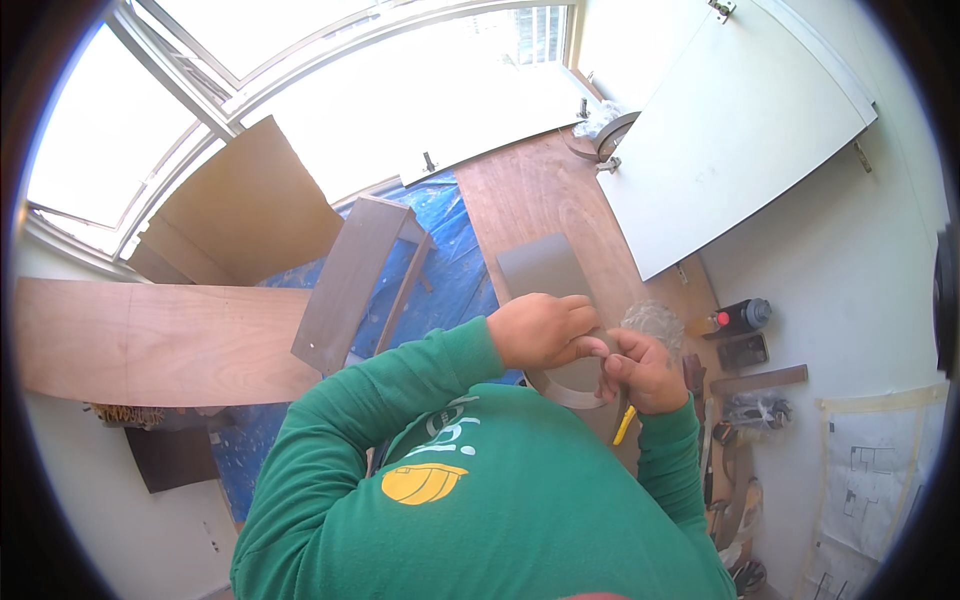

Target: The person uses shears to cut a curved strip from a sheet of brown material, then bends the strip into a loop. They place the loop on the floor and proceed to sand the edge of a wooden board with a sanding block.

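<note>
My left hand [545, 330] and my right hand [648, 372] meet in front of my chest, thumbs and fingers pinched close together. Between them is a thin grey-brown strip [604, 343], mostly covered by the fingers. A pale curved band [565, 390] loops below my left hand and looks like part of the same strip. Just under my right hand a yellow-handled tool [624, 425] shows; whether the hand holds it I cannot tell. Beyond my left hand lies a grey-brown panel [545, 265] on a plywood board [530, 190].
Right of my hands are crumpled clear plastic [652, 320], a dark bottle [743, 316], a phone [742, 350] and a brown strip [765, 381]. A white door panel [745, 140] leans at the right. Left are a brown wooden frame [350, 285], blue sheeting [440, 260] and another plywood board [170, 340].
</note>
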`<action>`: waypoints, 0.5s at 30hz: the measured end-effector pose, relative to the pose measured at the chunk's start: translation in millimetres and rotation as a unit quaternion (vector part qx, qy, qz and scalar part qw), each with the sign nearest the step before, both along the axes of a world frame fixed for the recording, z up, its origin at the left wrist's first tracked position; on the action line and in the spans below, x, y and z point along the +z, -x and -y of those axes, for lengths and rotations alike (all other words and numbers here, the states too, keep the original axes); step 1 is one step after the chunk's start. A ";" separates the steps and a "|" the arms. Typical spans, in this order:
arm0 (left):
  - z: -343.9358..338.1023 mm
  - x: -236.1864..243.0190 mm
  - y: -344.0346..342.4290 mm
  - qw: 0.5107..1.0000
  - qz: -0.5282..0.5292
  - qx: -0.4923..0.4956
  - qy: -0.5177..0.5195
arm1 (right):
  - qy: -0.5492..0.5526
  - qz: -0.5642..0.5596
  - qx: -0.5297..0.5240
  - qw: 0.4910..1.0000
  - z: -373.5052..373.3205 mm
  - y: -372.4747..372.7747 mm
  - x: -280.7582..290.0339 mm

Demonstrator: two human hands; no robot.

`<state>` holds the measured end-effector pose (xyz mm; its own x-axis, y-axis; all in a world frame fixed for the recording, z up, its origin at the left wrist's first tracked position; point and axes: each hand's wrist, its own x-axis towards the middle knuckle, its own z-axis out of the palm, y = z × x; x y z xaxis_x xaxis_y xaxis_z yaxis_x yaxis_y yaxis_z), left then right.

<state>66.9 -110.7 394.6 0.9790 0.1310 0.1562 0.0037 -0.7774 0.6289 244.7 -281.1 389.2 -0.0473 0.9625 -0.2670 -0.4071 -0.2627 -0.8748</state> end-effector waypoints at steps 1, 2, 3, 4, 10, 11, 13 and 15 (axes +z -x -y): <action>-1.2 -4.7 -3.1 1.000 0.004 0.012 0.001 | -0.012 -0.004 -0.019 1.000 -0.8 -1.2 -4.2; -3.7 -18.1 -7.2 0.996 0.071 0.045 0.003 | -0.026 -0.008 -0.036 0.999 -2.4 -1.8 -7.7; -7.8 -37.1 -12.9 0.987 0.138 0.079 0.005 | -0.039 -0.012 -0.052 0.998 -3.6 -2.5 -11.9; -10.2 -34.3 -18.4 0.973 0.205 0.109 0.009 | -0.051 -0.024 -0.053 0.997 -2.6 -6.7 -18.9; -14.0 -42.8 -26.7 0.833 0.038 0.319 0.450 | -0.077 -0.125 -0.037 0.989 -3.1 -13.6 -32.0; -13.1 -51.5 -28.8 0.806 0.046 0.340 0.482 | -0.068 -0.158 -0.045 0.984 -5.6 -10.3 -28.0; -10.4 -65.3 -33.3 0.747 0.061 0.379 0.543 | -0.049 -0.191 -0.066 0.978 -11.2 -4.0 -25.4; -8.5 -75.1 -37.4 0.705 0.048 0.413 0.574 | -0.029 -0.191 -0.094 0.977 -16.1 0.3 -26.7</action>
<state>104.3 -102.2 319.5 0.4869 0.7443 -0.4571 0.0722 0.4872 0.8703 244.4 -265.0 362.5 0.0462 0.9766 -0.2102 -0.7429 -0.1071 -0.6608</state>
